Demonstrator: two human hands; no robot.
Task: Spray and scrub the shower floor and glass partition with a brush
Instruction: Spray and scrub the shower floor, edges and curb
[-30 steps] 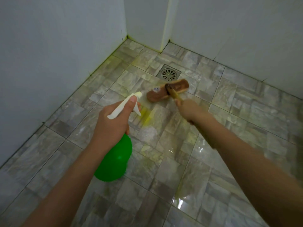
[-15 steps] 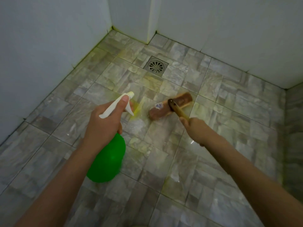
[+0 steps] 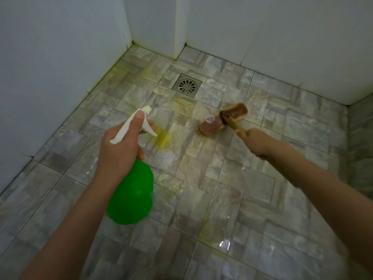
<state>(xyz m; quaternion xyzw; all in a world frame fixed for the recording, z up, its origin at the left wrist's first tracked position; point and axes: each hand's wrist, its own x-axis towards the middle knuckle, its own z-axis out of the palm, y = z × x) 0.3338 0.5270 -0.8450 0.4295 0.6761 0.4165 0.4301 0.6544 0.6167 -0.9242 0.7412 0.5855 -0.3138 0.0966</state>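
My left hand (image 3: pixel 119 152) grips the neck of a green spray bottle (image 3: pixel 131 195) with a white trigger head (image 3: pixel 137 123) that points toward the far floor. My right hand (image 3: pixel 256 141) grips the wooden handle of a brown scrub brush (image 3: pixel 224 119), whose head rests on the wet grey tiled shower floor (image 3: pixel 242 188) just below and right of the drain. A yellow patch of sprayed liquid (image 3: pixel 164 139) lies on the tiles between the nozzle and the brush.
A square metal drain (image 3: pixel 187 85) sits in the floor near the far corner. White walls (image 3: pixel 50 67) close the floor on the left and back, with a narrow wall projection (image 3: pixel 180 27) at the far corner. A tiled wall or step (image 3: pixel 361 142) rises at the right edge.
The brush has slid to the right across the tiles, away from the drain, with my right hand. My left hand keeps the spray bottle in about the same pose.
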